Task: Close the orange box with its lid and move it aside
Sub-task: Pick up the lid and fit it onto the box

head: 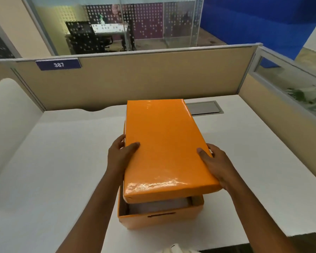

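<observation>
A glossy orange lid hovers over the orange box, which stands on the white desk near its front edge. The lid is tilted, its near end raised above the box's rim, so the box's open front and pale inside show below it. My left hand grips the lid's left edge, thumb on top. My right hand grips the lid's right edge, thumb on top. The box's front wall has a dark slot handle. Most of the box is hidden under the lid.
The white desk is enclosed by beige partition walls at the back and right. A grey cable hatch is set in the desk behind the lid. A label reading 387 sits on the back partition.
</observation>
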Demonstrator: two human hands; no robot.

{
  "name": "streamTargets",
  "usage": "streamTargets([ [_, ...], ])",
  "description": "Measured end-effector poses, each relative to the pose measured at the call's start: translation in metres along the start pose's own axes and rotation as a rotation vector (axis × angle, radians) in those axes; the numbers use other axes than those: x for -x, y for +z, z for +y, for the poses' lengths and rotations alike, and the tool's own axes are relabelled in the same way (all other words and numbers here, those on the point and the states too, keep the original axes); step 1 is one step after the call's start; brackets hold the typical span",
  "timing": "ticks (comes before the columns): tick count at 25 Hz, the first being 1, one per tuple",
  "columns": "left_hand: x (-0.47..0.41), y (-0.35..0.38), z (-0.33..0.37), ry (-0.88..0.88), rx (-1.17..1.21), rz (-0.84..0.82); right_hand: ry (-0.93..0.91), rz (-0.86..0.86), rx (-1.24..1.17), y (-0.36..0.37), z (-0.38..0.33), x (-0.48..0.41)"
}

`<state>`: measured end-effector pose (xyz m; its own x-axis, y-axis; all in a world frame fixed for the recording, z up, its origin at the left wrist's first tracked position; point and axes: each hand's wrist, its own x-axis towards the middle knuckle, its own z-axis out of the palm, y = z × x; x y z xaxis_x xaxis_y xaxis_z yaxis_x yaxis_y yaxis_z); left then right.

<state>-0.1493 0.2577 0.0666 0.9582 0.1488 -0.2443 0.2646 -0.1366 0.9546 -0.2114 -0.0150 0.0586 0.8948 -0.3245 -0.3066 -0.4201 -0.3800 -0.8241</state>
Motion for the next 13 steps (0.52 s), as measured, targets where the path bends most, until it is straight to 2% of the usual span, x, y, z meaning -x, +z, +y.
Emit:
streamTargets([
  [2, 0.006, 0.004, -0.010, 0.017, -0.032, -0.002, -0.018, 0.017, 0.034, 0.004, 0.005, 0.002],
  [6, 0.005, -0.004, -0.019, -0.064, -0.079, 0.018, -0.037, 0.004, 0.118, 0.017, 0.002, 0.000],
  [13, -0.006, -0.008, -0.017, -0.170, -0.053, -0.021, 0.019, -0.024, 0.226, 0.025, -0.008, -0.009],
])
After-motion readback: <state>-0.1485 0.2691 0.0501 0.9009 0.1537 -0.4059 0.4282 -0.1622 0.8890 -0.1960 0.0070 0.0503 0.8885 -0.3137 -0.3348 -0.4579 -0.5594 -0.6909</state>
